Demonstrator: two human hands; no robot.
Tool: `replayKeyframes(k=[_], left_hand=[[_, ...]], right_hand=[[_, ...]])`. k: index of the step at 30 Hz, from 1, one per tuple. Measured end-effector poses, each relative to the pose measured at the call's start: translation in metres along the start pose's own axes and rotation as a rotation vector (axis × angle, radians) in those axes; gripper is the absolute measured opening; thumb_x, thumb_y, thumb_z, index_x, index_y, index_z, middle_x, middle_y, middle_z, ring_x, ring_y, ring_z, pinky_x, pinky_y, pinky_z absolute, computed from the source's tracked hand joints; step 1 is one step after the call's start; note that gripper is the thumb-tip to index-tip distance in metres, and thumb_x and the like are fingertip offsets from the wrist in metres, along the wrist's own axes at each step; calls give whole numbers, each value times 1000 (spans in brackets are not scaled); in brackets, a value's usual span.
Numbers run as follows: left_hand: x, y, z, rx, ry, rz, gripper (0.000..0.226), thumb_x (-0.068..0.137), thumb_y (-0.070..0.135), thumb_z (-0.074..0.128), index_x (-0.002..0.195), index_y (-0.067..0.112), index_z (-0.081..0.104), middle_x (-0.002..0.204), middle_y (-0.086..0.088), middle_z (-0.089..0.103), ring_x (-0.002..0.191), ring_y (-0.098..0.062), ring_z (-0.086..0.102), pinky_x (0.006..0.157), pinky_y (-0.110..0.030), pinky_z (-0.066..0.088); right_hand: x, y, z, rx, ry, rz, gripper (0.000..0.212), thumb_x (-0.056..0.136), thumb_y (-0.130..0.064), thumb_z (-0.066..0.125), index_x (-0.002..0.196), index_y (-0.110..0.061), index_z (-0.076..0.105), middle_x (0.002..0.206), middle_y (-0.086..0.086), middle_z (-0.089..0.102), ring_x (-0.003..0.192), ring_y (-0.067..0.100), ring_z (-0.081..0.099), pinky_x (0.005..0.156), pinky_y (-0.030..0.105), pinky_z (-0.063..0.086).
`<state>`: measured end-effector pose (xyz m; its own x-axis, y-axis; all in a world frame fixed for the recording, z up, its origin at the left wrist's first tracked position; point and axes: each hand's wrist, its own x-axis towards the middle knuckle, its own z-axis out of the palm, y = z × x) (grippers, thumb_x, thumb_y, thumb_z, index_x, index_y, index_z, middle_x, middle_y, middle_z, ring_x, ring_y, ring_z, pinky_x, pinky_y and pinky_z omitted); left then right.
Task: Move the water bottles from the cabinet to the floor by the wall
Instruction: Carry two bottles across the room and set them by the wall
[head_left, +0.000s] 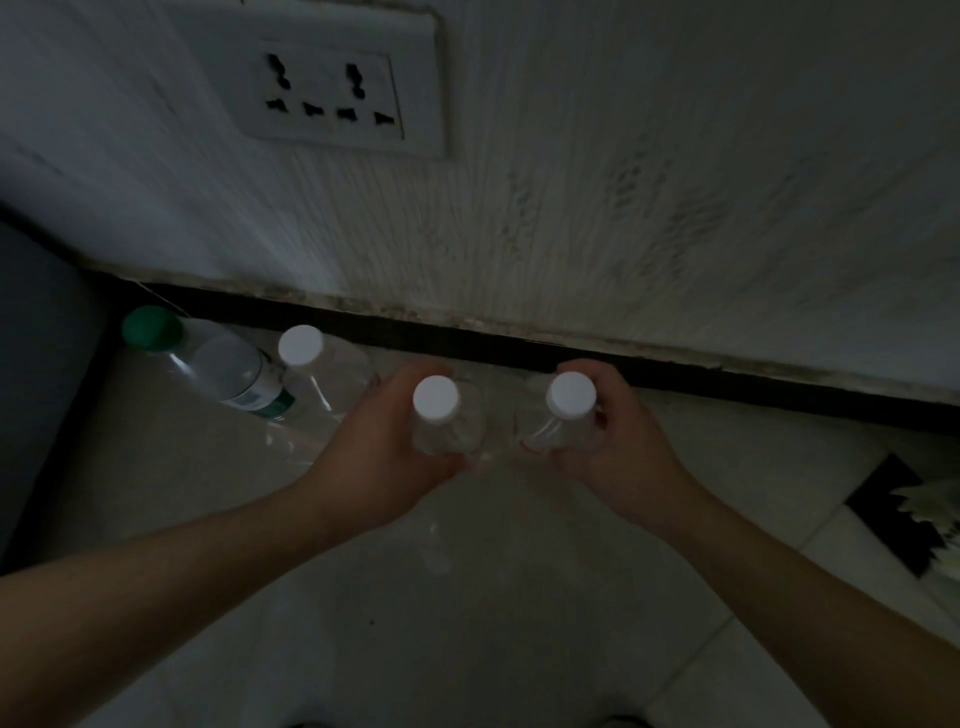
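Note:
My left hand grips a clear water bottle with a white cap, upright just in front of the dark skirting board. My right hand grips a second clear white-capped bottle beside it, a short gap between the two. To the left stand another clear bottle with a white cap and a larger bottle with a green cap and a green-and-white label. All are on the pale tiled floor by the wall; whether the held bottles touch the floor is hidden.
A textured white wall carries a white double power socket above the bottles. A dark grey piece of furniture edges the far left. At the right lies a black-and-white mat.

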<state>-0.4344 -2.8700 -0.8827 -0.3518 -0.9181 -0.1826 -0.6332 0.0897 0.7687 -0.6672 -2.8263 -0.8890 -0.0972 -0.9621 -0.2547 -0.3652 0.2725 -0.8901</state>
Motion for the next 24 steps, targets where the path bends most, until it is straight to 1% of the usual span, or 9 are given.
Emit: replayKeyframes(k=[3,6,8,12,15,18,19,22,24], left_hand=[[0,2,-1,-5,-5,-1,79,63,23,89,123,40,42,117,18,55,111,-7,55,95,-28,47],[-1,4,-2,-6,-9,-17,81,63,26,89,127,39,42,120,16,55,112,-6,55,96,-28,48],[-2,5,-3,1,-7,-28,83,63,28,89,132,36,42,124,13,55,113,-6,53,97,-30,48],[-4,14,-8,-6,-24,-42,88,65,32,88,138,33,39,130,18,49,117,-2,49,98,-23,44],[-7,23,-12,-30,-21,-43,95,64,34,88,143,32,36,136,21,44,121,4,44,97,-15,37],[-11,36,-18,-68,-7,-42,98,65,35,89,145,33,33,139,23,41,125,9,39,99,-11,34],[-13,42,-21,-71,-4,-38,98,65,35,89,145,34,33,138,24,40,125,10,38,99,-9,33],[-15,63,-34,-73,-1,-31,98,65,37,88,144,36,32,135,27,37,116,17,37,91,0,30],[-16,78,-48,-41,-5,-8,96,65,43,87,144,36,32,138,25,39,117,15,39,92,-2,30]], right_hand=[[-2,-1,-1,6,-16,2,71,63,-4,85,121,-25,50,108,-21,59,95,-17,56,75,3,43],[-2,-2,-2,13,-24,6,75,62,-6,87,125,-23,50,112,-19,59,99,-11,57,76,7,45],[-1,-3,-3,7,-31,10,78,61,-5,87,126,-25,50,116,-19,58,102,-9,57,77,8,45],[-1,-8,-7,-40,-59,1,83,61,-11,89,131,-28,46,125,-22,52,116,-5,52,85,3,41],[-4,-14,-11,-39,-79,33,90,59,-13,90,136,-27,43,133,-16,50,123,2,49,97,12,39],[-12,-29,-13,-6,-66,60,102,51,-27,93,139,-23,40,139,-11,47,126,2,47,103,20,39],[-15,-35,-14,6,-62,73,103,52,-25,94,139,-22,40,141,-9,47,127,3,46,105,22,40],[-23,-56,-21,19,-54,94,98,57,-3,90,139,-19,40,142,-5,47,130,7,46,111,34,39],[-29,-74,-28,7,-66,104,96,58,-1,89,139,-18,40,141,-5,46,129,7,46,111,35,38]])
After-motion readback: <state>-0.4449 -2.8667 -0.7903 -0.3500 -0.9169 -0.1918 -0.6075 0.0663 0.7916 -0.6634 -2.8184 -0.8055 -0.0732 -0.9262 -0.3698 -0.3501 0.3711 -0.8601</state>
